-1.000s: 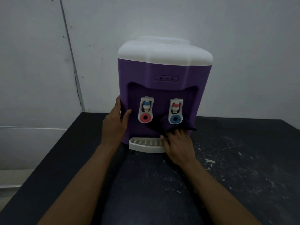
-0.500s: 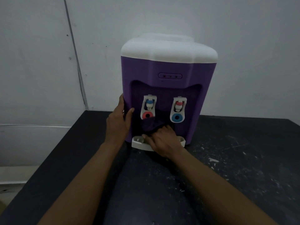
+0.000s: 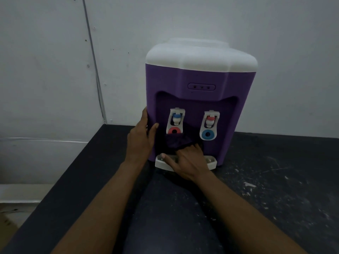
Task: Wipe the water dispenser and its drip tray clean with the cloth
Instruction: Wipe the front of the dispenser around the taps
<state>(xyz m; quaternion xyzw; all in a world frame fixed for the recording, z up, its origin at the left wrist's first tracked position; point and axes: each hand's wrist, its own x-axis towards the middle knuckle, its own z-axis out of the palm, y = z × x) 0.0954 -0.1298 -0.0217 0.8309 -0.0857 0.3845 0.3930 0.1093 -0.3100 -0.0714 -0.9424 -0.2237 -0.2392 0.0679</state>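
While the purple water dispenser (image 3: 200, 99) stands upright near the back of the black tabletop (image 3: 275, 195), close to the wall (image 3: 55, 70), both hands are on it. It has a white cap (image 3: 201, 55) on top, a small oval panel (image 3: 201, 87) with three dots on the front, and a recess holding two white taps. One tap (image 3: 175, 121) has a blue knob and a red ring, the other tap (image 3: 208, 125) a red knob and a blue ring. A pale drip tray (image 3: 211, 161) juts out at the foot of the recess. The left hand (image 3: 141, 138) lies flat against the dispenser's left side, fingers straight, with the thumb on the front edge. The right hand (image 3: 187, 160) rests over the tray with the thumb spread left, its extended fingers pressing a dark cloth (image 3: 178, 143) bunched below and between the taps. This hand and the cloth hide most of the tray's middle. White flecks and scratches (image 3: 249, 184) mark the tabletop to the right. The wall is plain and pale, with a vertical seam (image 3: 93, 61) and a few small screws beside it.
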